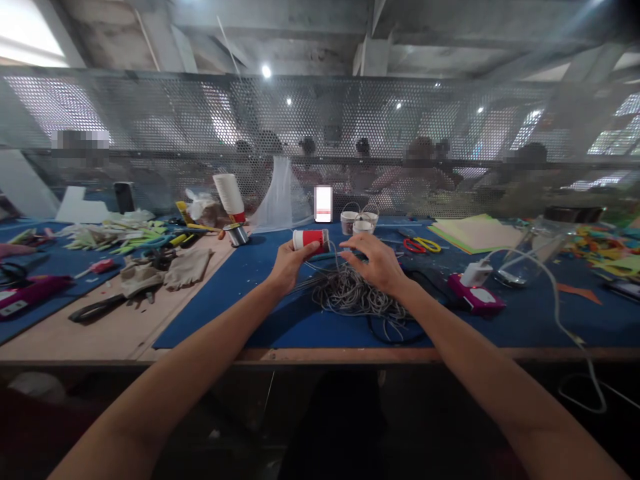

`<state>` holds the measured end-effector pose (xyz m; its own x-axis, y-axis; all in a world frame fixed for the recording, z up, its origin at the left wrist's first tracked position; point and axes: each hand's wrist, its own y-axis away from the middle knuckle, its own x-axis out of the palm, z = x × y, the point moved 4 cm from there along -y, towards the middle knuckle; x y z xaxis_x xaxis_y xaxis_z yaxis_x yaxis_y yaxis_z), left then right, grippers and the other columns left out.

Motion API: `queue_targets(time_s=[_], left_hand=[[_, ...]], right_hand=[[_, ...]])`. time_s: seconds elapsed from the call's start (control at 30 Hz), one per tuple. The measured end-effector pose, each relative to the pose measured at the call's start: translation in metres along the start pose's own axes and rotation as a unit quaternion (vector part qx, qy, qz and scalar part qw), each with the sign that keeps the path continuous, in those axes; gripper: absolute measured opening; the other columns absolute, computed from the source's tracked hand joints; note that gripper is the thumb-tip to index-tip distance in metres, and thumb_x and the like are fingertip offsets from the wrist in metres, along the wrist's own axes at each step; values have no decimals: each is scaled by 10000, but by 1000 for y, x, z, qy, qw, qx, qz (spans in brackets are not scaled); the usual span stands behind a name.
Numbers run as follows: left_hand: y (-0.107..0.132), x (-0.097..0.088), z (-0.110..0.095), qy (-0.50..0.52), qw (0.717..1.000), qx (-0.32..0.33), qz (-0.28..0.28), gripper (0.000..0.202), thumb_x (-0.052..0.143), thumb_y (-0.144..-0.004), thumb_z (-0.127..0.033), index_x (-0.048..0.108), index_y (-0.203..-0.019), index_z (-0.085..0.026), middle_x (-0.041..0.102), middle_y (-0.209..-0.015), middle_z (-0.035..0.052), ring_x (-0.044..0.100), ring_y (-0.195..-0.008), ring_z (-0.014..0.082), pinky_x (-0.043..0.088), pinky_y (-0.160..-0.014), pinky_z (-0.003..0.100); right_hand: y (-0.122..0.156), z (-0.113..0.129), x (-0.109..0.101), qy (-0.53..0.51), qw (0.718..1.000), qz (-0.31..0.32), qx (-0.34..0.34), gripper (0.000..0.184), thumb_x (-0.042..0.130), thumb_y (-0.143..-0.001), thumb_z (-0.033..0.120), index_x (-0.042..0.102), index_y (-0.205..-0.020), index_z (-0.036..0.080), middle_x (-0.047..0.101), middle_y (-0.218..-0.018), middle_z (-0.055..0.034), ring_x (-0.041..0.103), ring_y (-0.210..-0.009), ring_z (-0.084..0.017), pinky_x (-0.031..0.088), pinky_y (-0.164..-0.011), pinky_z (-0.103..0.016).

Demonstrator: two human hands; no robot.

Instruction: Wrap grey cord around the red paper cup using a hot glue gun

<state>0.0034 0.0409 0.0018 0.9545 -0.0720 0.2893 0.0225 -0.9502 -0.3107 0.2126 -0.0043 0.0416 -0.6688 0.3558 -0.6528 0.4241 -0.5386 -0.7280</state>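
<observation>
My left hand (290, 263) grips a red and white paper cup (311, 239), held on its side above the blue mat (240, 293). My right hand (376, 261) hovers just right of the cup with its fingers spread and curved, over a tangled heap of grey cord (357, 297). Thin strands of the cord run up from the heap toward the cup and my fingers. Whether the right fingers pinch a strand cannot be made out.
Behind the cup stand small cord-wrapped baskets (359, 221), a lit phone (323, 203), a stack of paper cups (229, 195) and red and yellow scissors (421, 245). A pink glue gun (475, 293) with a white cable lies right. Gloves (165, 272) and tools lie left. People sit behind the mesh screen (150, 133).
</observation>
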Motion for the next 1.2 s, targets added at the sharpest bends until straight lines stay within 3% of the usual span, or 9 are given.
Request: queue_targets(time_s=[0.17,0.3,0.4,0.5,0.63,0.77,0.93,1.07,1.2], left_hand=[[-2,-1,3,-3,1000,2,-3,353,882,-642,-331,760,-909,-134,741,-858,59,667,-799,175,539,-827,332],[-1,0,4,-14,1000,7,-2,328,872,-655,-325,765,-907,-146,740,-866,63,656,-786,177,535,-807,334],[0,1,5,-16,1000,8,-11,328,864,-658,-357,764,-890,-148,738,-862,58,645,-776,178,521,-778,324],[0,2,4,5,1000,2,-23,355,855,-654,-413,756,-863,-144,727,-811,41,629,-733,164,502,-738,303],[2,5,3,8,1000,-6,0,407,879,-608,-423,757,-872,-139,723,-775,40,649,-775,190,495,-752,310],[4,6,1,1,1000,-13,7,442,892,-581,-449,757,-856,-130,714,-753,50,651,-787,206,498,-760,331],[3,3,3,7,1000,-23,8,444,903,-572,-448,760,-848,-131,712,-769,57,618,-724,171,493,-737,320],[2,3,5,13,999,-29,18,430,898,-602,-439,764,-871,-133,726,-816,69,621,-751,171,499,-762,322],[4,4,3,23,999,-38,20,412,897,-618,-392,768,-916,-138,736,-891,67,631,-786,160,503,-781,306]], right_hand=[[-1,-49,-30,115,975,-57,180,226,538,-959,354,669,-1059,199,722,-1055,-100,680,-917,-226,508,-803,-343],[14,-96,-47,220,908,92,345,270,558,-923,438,709,-910,215,755,-974,-102,698,-933,-283,490,-798,-375],[28,-115,-49,251,869,205,375,366,536,-923,513,732,-920,203,758,-1009,-134,698,-964,-299,479,-793,-372],[36,-127,-40,238,854,278,369,497,482,-929,604,740,-889,182,757,-1005,-158,699,-951,-296,466,-757,-352],[42,-144,-24,184,858,304,372,486,553,-879,643,732,-811,197,761,-926,-116,696,-891,-256,425,-681,-303],[43,-152,-21,142,880,280,357,445,593,-865,587,683,-658,204,709,-728,-55,656,-730,-200,380,-610,-281],[36,-146,-41,96,901,227,357,471,596,-849,549,568,-524,208,546,-526,-8,533,-567,-163,329,-550,-289],[25,-128,-51,-118,919,59,371,345,665,-811,529,629,-753,191,643,-664,-19,569,-626,-151,419,-594,-262],[12,-94,-42,-297,911,-67,278,384,679,-817,578,574,-806,208,615,-718,6,566,-637,-129,472,-631,-261]])
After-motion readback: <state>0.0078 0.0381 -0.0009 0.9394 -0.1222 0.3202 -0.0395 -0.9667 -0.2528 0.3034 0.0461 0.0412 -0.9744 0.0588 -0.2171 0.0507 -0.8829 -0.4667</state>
